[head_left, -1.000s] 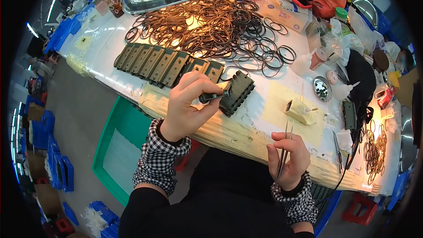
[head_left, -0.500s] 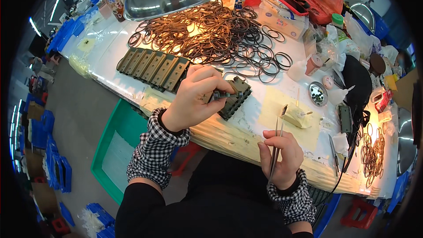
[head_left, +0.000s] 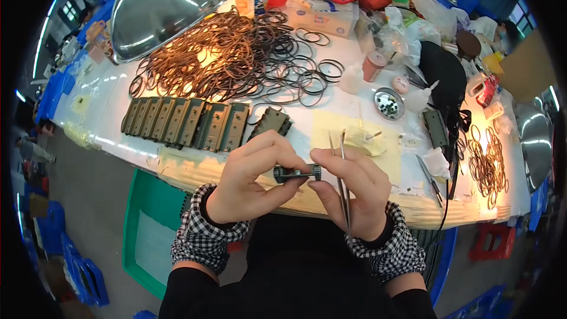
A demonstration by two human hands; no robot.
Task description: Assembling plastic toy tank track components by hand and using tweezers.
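Here the left hand (head_left: 251, 186) and the right hand (head_left: 354, 192) meet above the near edge of the surface (head_left: 112, 124). Between them they hold a small dark part (head_left: 297, 172), which lies level; the fingers of each hand are clamped on one end of it. The right hand also keeps a pair of metal tweezers (head_left: 344, 183) pressed under its fingers, with the tips pointing to the far side. I cannot tell if the tweezers touch the small part, because the fingers cover this place.

Just behind the hands, one dark rectangular block (head_left: 270, 123) lies tilted on the surface. To its left, a row of similar blocks (head_left: 186, 123) lies side by side, touching each other. Farther away there is a big heap of brown and black rubber rings (head_left: 236, 59), and behind it, on the left, a shiny metal bowl (head_left: 165, 3). To the right of the hands a yellow sheet (head_left: 348, 136) covers the surface. Farther right stands a small round metal dish (head_left: 389, 103) with tiny parts inside. Another heap of brown rings (head_left: 487, 162) lies at the right end. On the floor to the near left stands a green tray (head_left: 150, 233).
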